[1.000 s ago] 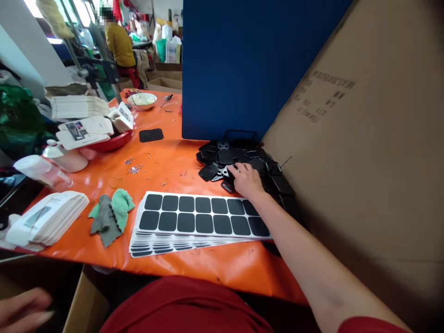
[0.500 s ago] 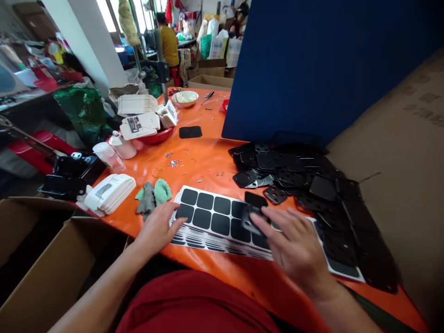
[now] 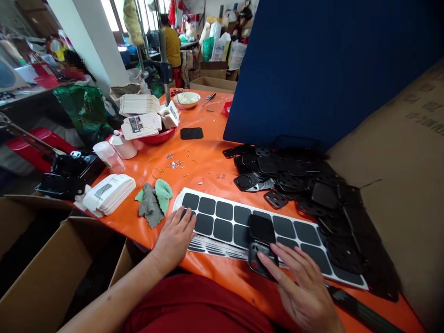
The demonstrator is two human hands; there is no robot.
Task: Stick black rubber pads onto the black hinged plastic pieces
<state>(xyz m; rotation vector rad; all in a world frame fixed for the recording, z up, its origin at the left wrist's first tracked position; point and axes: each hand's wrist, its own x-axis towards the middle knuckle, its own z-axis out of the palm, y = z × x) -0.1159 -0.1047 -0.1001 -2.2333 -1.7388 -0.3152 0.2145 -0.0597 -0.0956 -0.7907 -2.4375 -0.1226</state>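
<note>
A stack of white sheets (image 3: 222, 231) carrying rows of black square pads lies at the near edge of the orange table (image 3: 204, 162). My left hand (image 3: 176, 237) lies flat on the stack's left end, fingers spread. My right hand (image 3: 301, 286) rests with stretched fingers on a black plastic plate (image 3: 258, 259) at the stack's front edge. A second loose black plate (image 3: 262, 228) sits just beyond it on the top sheet. A heap of black plates (image 3: 298, 178) is piled to the right.
A blue panel (image 3: 312, 69) and a large cardboard sheet (image 3: 402, 175) wall off the right side. Green cloths (image 3: 154, 201), a white card stack (image 3: 109, 193), a red bowl with cartons (image 3: 152, 129) and bottles sit left. An open carton (image 3: 45, 259) stands below. A person sits far back.
My right hand came back from the heap of plates with one black plate and set it down at the sheets' front edge. My left hand rose from my lap onto the sheets' left end.
</note>
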